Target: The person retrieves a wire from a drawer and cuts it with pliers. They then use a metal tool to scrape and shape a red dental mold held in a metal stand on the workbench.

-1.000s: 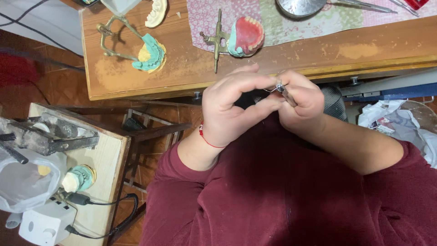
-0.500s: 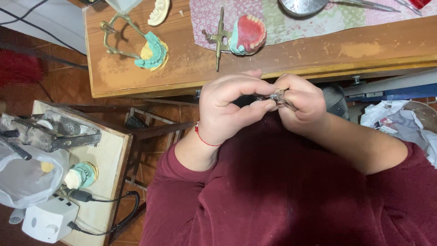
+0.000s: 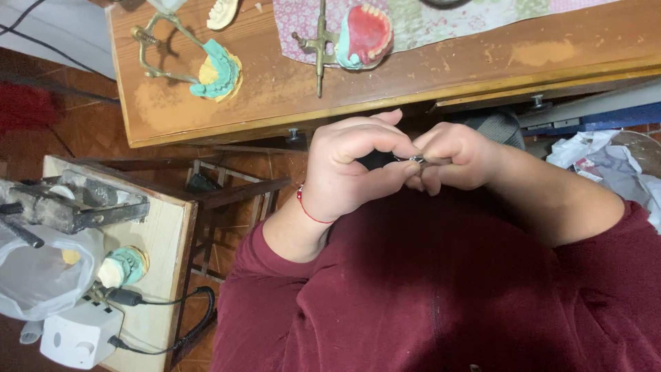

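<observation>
Both hands meet in front of the chest, just below the bench edge. The left hand (image 3: pixel 348 169) curls, thumb and forefinger pinching a small shiny metal piece (image 3: pixel 416 159); the right hand (image 3: pixel 458 155) closes on the same piece from the other side, fingers bent and pressed together. The piece is tiny and mostly hidden by the fingertips, so its shape cannot be told. A thin red thread (image 3: pixel 308 204) circles the left wrist. Both sleeves (image 3: pixel 441 289) are soft maroon knit, pushed up the forearms.

Above the hands lies a worn wooden bench (image 3: pixel 289 96), its varnish rubbed pale in patches. On it stand two brass articulators. One (image 3: pixel 155 45) carries a teal and yellow cast (image 3: pixel 219 70) of smooth plaster. The other (image 3: pixel 320 45) holds a denture (image 3: pixel 365 34) with a glossy red wax base and white teeth, and rests on a patterned cloth (image 3: pixel 441 24). One loose cream arch of teeth (image 3: pixel 224 12) lies at the top edge.

To the left, a pale side table (image 3: pixel 162 241) bears a grey metal press (image 3: pixel 65 203), a clear plastic bag (image 3: pixel 38 279), another teal cast (image 3: pixel 124 267) and a white box (image 3: pixel 79 334) with a black cable (image 3: pixel 182 317). Crumpled white paper (image 3: pixel 613 162) sits at the right. That makes three teal casts in all, counting the one under the denture.
</observation>
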